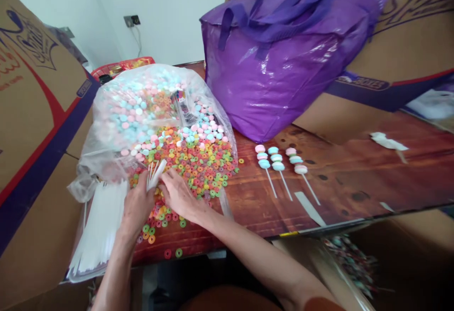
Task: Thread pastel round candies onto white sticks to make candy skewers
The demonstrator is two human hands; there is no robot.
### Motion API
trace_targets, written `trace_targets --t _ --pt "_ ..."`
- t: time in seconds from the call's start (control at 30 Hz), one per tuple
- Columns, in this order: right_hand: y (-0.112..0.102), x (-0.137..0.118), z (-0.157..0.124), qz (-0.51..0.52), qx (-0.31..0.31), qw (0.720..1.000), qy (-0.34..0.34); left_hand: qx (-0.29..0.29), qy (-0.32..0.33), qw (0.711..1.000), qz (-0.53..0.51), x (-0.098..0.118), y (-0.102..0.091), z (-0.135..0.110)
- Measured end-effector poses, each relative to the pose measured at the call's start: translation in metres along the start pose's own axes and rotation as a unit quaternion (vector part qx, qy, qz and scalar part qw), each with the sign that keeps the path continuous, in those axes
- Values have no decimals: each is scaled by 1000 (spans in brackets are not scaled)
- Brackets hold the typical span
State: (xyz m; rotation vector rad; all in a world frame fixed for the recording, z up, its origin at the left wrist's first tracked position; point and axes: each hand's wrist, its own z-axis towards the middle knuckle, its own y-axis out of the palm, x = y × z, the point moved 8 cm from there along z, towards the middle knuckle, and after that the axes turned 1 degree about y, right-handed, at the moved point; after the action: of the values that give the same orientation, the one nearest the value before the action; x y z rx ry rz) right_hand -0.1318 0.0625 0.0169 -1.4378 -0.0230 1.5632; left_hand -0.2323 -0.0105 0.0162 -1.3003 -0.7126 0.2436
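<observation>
A box (31, 121) at left, cut off by the frame; purple bag (280, 69), upper centre; lower left of centre, left hand (136, 204) closed round white sticks (156, 174), lower ends hidden; right hand (179, 195) half curled beside them, grip unclear; candy rings (209, 169) partly covered

Wall (177, 13): white and plain; a faint slanting edge runs down it, left of the socket.
Socket (128, 22): set on the wall, dark plug (135, 20) at its right side; thin cable (139, 39) hangs below.
Table (340, 183): red-brown, wood-grained top with dark knots; short yellow strip (289, 234) on the front edge.
Left box (28, 112): large brown cardboard, purple and red print.
Right box (422, 50): brown cardboard, similar print, partly hidden by the purple bag (269, 88).
Under-table space: dim; floor hard to make out.
Light: soft, pale on the wall; glossy highlights on the bag.
</observation>
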Motion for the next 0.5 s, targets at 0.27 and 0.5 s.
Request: trace_targets --t 0.27,0.5 --pt "-23 -8 -10 62 43 997 25 111 -62 989 -80 7 -28 -6" --pt "-54 35 -32 314 111 923 193 38 92 961 -260 101 17 -15"
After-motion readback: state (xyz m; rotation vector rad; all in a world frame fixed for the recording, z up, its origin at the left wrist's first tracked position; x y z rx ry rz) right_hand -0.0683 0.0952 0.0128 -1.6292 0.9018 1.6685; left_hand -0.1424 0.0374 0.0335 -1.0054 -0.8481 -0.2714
